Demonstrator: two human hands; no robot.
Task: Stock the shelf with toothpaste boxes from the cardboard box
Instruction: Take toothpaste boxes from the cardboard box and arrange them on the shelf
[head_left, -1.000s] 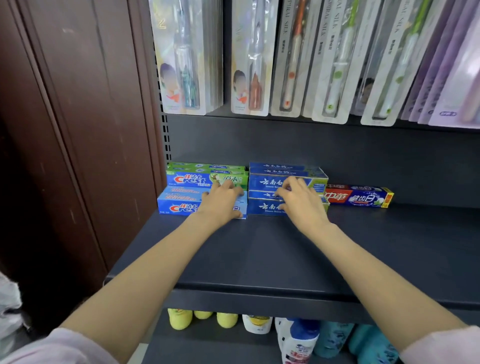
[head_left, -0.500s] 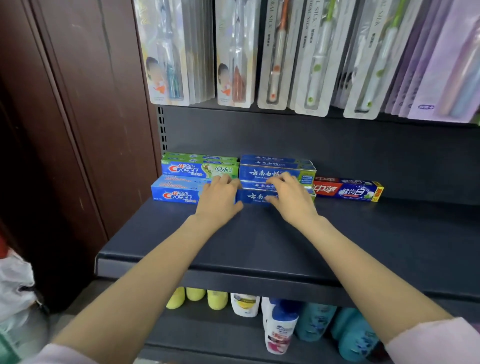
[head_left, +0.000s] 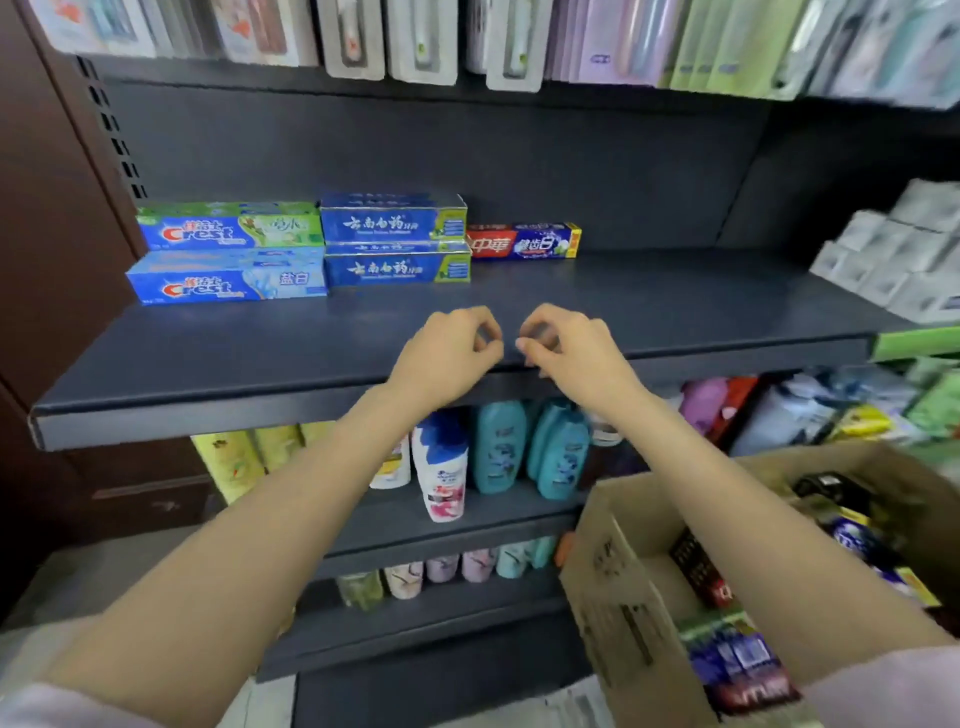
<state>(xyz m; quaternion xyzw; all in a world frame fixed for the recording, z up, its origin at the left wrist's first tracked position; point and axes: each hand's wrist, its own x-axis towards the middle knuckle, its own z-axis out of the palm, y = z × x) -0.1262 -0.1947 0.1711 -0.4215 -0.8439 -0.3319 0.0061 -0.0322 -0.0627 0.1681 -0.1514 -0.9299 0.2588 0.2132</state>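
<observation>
On the dark shelf (head_left: 675, 306), at its back left, lie two stacked Crest boxes (head_left: 228, 254), two stacked dark blue toothpaste boxes (head_left: 395, 241) and one red and blue box (head_left: 522, 241). My left hand (head_left: 447, 358) and my right hand (head_left: 566, 353) hover side by side over the shelf's front edge, fingers loosely curled, holding nothing. The open cardboard box (head_left: 618, 587) sits at the lower right, with several toothpaste boxes (head_left: 743, 660) inside; my right forearm crosses over it.
Toothbrush packs (head_left: 415, 47) hang along the top. Shampoo bottles (head_left: 498, 452) stand on the shelf below, small bottles (head_left: 441, 569) lower still. White packs (head_left: 893, 249) are stacked at the right. A brown panel (head_left: 47, 234) borders the left.
Both hands have let go of the stacked boxes and drawn back to the shelf's front edge. The view has tipped down and right, bringing the cardboard box into sight.
</observation>
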